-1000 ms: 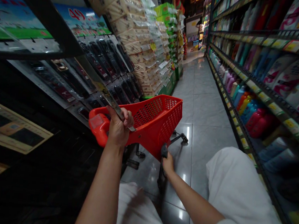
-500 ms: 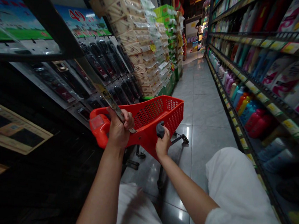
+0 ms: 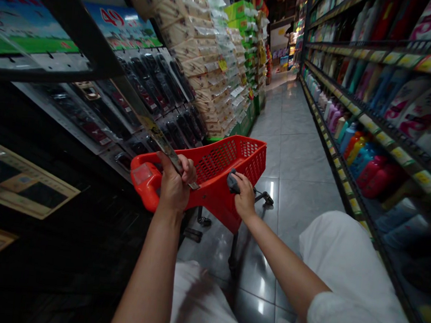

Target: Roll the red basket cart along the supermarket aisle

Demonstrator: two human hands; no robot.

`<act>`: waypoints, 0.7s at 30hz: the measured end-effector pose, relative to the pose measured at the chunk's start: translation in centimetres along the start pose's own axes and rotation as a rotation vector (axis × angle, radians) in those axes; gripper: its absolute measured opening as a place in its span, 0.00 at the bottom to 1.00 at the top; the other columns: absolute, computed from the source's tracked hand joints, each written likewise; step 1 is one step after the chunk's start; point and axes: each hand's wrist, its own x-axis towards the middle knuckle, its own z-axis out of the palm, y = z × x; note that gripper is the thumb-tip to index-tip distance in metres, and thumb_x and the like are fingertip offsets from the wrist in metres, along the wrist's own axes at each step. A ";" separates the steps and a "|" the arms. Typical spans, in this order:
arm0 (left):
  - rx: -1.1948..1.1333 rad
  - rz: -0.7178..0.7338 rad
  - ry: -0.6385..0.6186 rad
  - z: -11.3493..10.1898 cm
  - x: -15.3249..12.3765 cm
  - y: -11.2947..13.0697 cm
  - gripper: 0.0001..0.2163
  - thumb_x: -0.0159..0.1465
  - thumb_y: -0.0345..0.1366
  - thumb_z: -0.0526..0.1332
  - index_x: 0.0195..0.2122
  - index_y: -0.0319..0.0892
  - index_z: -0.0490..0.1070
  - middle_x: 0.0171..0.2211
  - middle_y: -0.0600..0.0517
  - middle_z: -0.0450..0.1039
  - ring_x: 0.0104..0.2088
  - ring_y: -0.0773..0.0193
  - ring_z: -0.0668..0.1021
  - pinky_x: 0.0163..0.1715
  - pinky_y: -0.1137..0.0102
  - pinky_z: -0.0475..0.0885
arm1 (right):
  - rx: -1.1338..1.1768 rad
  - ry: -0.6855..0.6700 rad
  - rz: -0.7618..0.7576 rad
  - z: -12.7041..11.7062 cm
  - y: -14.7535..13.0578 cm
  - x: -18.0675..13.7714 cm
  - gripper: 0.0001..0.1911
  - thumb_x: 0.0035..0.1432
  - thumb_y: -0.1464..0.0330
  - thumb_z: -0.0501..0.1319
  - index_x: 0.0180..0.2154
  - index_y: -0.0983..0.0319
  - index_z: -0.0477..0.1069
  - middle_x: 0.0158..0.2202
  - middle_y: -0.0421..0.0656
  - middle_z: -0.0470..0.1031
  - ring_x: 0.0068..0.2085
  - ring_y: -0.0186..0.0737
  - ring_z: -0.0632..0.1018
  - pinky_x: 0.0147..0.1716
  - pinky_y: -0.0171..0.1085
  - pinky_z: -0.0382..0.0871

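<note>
A red plastic shopping cart (image 3: 226, 162) stands on the tiled floor just in front of me. My left hand (image 3: 174, 188) is closed at the cart's near rim. It grips a long, flat, blade-like packaged item (image 3: 154, 134) that slants up to the left toward the shelf. My right hand (image 3: 244, 196) is closed on the dark grey grip (image 3: 232, 181) of the cart's handle, beside the basket's near right corner. The basket looks to hold nothing I can make out.
Black packaged goods (image 3: 157, 87) hang on the left shelving, with stacked tissue packs (image 3: 206, 41) beyond. Shelves of coloured bottles (image 3: 364, 163) line the right side. The glossy tiled aisle (image 3: 298, 153) runs ahead. My white-clad knee (image 3: 342, 261) is at the lower right.
My right hand has risen with the grey handle grip from low behind the cart up to the basket's rim. My left hand has kept its grip and hardly moved.
</note>
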 end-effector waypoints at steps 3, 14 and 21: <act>-0.009 0.012 -0.018 -0.1 0.0 -0.1 0.30 0.61 0.65 0.47 0.18 0.43 0.59 0.12 0.60 0.46 0.12 0.73 0.54 0.13 0.75 0.51 | -0.023 -0.043 -0.053 0.2 -1.9 -0.6 0.40 0.41 0.83 0.48 0.56 0.56 0.71 0.57 0.42 0.72 0.59 0.42 0.70 0.61 0.44 0.60; -0.011 0.021 -0.059 -0.4 0.0 -0.2 0.30 0.61 0.65 0.48 0.18 0.42 0.59 0.13 0.60 0.47 0.13 0.73 0.53 0.13 0.76 0.50 | -0.071 -0.087 -0.135 -2.1 -2.3 0.2 0.35 0.45 0.83 0.49 0.53 0.56 0.73 0.53 0.42 0.76 0.55 0.41 0.73 0.56 0.44 0.66; -0.040 0.027 -0.064 -0.5 0.0 -0.3 0.30 0.61 0.65 0.49 0.18 0.42 0.60 0.13 0.60 0.47 0.13 0.74 0.53 0.14 0.77 0.50 | 0.043 -0.101 -0.161 -1.1 -3.3 2.0 0.39 0.41 0.81 0.49 0.56 0.57 0.71 0.59 0.42 0.72 0.61 0.42 0.69 0.63 0.48 0.60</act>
